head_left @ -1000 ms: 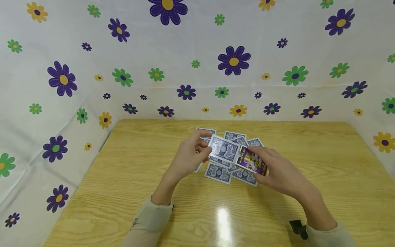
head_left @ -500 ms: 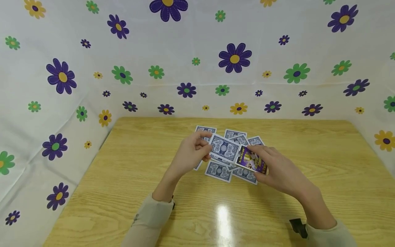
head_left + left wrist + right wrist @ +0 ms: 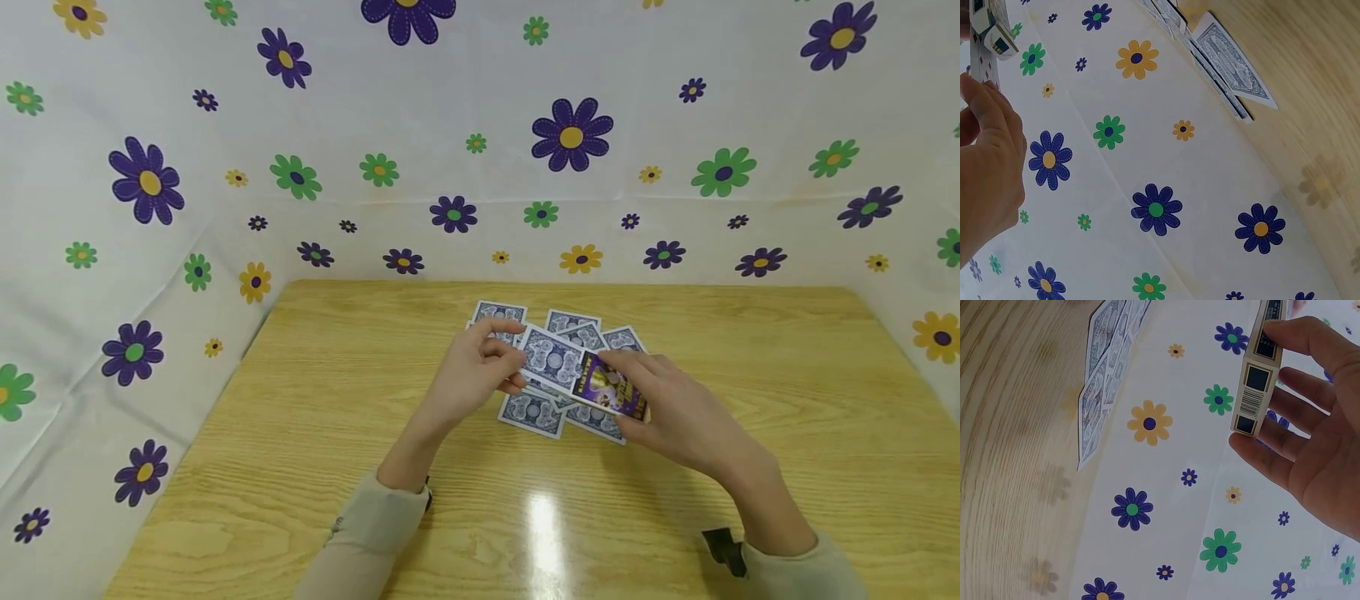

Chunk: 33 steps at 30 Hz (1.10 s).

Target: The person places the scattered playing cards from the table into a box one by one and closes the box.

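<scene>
Right hand (image 3: 681, 412) grips a purple card box (image 3: 607, 388), thumb and fingers pinching it by opposite sides; barcode on its narrow end, seen from right wrist. Left hand (image 3: 474, 371) pinches the outer end of a playing card (image 3: 553, 358), blue patterned back up; red diamonds on its underside in left wrist view. Card's inner end sits at the box's mouth, most of the card sticking out; how deep it goes, can't tell. Rest of box contents hidden. A flap (image 3: 1001, 42) juts out by the mouth. Box and card held above loose cards (image 3: 531, 413), backs up, some overlapping, on the wooden table (image 3: 300, 458). Flowered cloth (image 3: 450, 117) behind.
</scene>
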Each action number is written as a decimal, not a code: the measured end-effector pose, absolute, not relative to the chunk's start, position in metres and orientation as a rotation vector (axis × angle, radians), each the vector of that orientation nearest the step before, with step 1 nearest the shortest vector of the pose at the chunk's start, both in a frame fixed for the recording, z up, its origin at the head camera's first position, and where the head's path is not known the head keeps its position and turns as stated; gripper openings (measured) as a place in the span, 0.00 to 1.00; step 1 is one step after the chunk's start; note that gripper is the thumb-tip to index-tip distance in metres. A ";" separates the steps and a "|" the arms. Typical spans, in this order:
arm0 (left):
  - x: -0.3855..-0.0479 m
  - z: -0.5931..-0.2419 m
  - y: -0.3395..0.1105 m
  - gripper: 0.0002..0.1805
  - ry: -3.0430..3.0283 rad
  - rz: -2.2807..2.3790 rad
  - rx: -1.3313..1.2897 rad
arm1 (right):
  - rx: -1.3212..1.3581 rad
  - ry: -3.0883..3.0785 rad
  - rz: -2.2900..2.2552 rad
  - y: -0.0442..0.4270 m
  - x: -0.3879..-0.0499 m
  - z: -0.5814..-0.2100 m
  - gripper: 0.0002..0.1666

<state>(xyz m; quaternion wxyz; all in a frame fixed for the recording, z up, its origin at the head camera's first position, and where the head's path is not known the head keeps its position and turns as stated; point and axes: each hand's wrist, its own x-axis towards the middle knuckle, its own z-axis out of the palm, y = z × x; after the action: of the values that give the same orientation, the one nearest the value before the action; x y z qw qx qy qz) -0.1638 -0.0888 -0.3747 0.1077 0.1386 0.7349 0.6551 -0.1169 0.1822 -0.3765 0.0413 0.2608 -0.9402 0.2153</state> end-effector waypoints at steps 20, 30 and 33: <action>-0.143 -0.377 -0.067 0.19 2.476 1.705 0.681 | 0.740 -2.853 0.743 0.186 -0.113 -0.371 0.43; -0.140 -0.379 -0.063 0.17 2.554 1.610 0.779 | 0.760 -2.816 0.754 0.188 -0.113 -0.371 0.44; -0.140 -0.377 -0.064 0.19 2.545 1.637 0.763 | 0.759 -2.806 0.782 0.189 -0.113 -0.371 0.45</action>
<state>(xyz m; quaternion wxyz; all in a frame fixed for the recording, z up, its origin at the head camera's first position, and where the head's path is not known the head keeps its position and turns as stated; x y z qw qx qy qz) -0.1397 -0.0644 -0.3774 0.0104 0.2445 0.8154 0.5246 -0.1131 0.1885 -0.3710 0.0656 0.2516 -0.9302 0.2591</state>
